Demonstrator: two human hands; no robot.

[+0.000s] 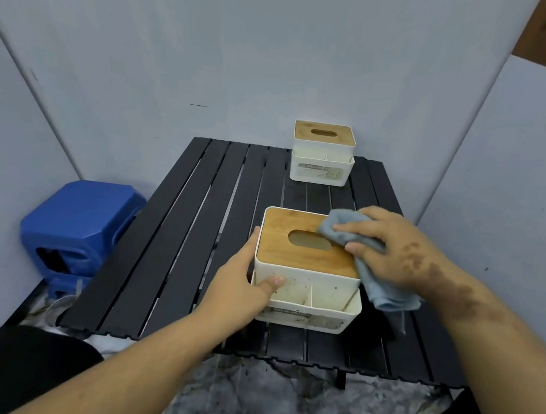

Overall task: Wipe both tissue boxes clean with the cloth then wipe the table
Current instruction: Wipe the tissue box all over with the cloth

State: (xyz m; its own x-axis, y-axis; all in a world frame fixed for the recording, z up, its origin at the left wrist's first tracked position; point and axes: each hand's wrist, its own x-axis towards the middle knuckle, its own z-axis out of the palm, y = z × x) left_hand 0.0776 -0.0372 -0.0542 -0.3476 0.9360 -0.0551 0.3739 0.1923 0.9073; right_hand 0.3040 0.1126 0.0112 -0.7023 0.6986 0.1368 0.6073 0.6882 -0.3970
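A white tissue box with a wooden lid point(296, 257) stands near the front of the black slatted table point(175, 246); its front compartments show dark specks. My left hand point(243, 278) grips the box's left front corner, thumb on the front wall. My right hand point(392, 251) holds a grey-blue cloth point(381, 287) and presses it on the lid's right side, beside the oval slot. The cloth hangs down past the box's right edge. A second white tissue box with a wooden lid point(322, 154) stands at the table's far edge, untouched.
A blue plastic stool point(75, 228) sits on the floor left of the table. Pale walls close in behind and on both sides. The grey marbled floor point(276, 408) shows in front of the table's near edge.
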